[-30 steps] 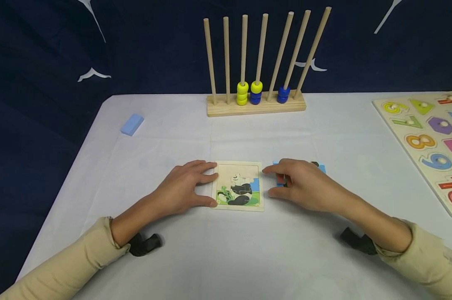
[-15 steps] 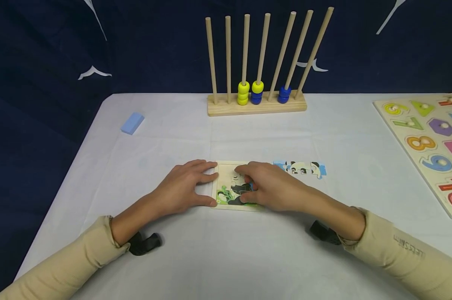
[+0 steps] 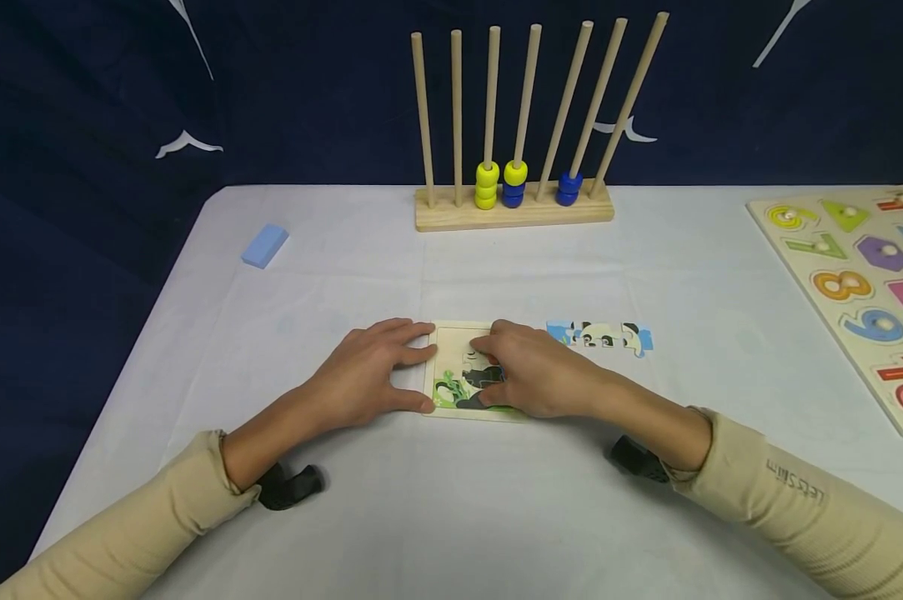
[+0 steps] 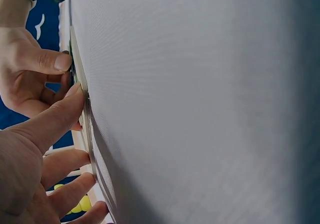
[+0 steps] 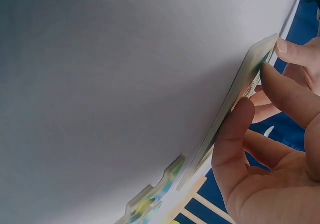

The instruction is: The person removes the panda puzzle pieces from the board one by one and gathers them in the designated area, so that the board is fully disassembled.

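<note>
A small wooden puzzle tray lies on the table, partly filled with panda pieces in its lower part. My left hand touches the tray's left edge with spread fingertips and the thumb at the near corner. Over the tray's right half, my right hand rests its thumb and index fingertips on the panda pieces, some of which it covers. Those two fingertips stand apart on the tray in the right wrist view. Several joined panda-face pieces lie on the cloth beyond the right hand.
A wooden peg abacus with yellow and blue beads stands at the back. A blue block lies far left. A number-and-shape board lies at the right. White cloth covers the table.
My right hand has moved left from the loose panda-face pieces onto the tray, uncovering those pieces. Over the last half second it shifts only slightly. My left hand stays at the tray's edge.
</note>
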`<action>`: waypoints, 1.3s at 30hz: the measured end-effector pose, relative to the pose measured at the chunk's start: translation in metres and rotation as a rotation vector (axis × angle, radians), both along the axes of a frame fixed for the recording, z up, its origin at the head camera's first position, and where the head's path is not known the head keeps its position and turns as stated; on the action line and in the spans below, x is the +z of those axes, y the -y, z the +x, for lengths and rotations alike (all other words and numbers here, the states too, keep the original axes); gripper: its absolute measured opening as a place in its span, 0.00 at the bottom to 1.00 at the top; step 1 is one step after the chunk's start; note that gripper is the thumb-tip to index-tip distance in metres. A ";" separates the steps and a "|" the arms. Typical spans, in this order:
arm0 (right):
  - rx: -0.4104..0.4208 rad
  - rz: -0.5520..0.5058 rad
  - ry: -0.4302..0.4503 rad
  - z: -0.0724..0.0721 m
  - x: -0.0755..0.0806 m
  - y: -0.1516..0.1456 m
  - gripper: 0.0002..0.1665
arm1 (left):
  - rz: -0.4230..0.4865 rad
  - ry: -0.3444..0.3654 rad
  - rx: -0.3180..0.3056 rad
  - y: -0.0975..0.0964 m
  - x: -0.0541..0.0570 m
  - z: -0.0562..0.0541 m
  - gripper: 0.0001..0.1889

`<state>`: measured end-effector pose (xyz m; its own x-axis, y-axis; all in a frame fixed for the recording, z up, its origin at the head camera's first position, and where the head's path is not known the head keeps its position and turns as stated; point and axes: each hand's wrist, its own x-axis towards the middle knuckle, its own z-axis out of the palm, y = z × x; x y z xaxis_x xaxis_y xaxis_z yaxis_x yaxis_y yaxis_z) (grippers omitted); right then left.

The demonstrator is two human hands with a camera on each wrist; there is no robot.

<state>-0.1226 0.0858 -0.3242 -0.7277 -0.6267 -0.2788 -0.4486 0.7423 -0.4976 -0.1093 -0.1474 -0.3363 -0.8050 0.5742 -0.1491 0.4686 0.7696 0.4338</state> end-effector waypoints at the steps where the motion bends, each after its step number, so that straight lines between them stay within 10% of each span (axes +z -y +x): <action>1: -0.003 -0.002 0.002 0.000 0.000 0.000 0.34 | 0.001 0.000 0.000 0.000 0.000 0.000 0.37; 39: -0.067 -0.048 -0.021 0.005 0.002 0.004 0.35 | 0.002 0.022 0.016 -0.001 0.000 0.000 0.38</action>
<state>-0.1176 0.0819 -0.3218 -0.7736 -0.5889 -0.2338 -0.4097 0.7464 -0.5245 -0.1094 -0.1468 -0.3367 -0.8104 0.5619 -0.1658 0.4467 0.7758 0.4457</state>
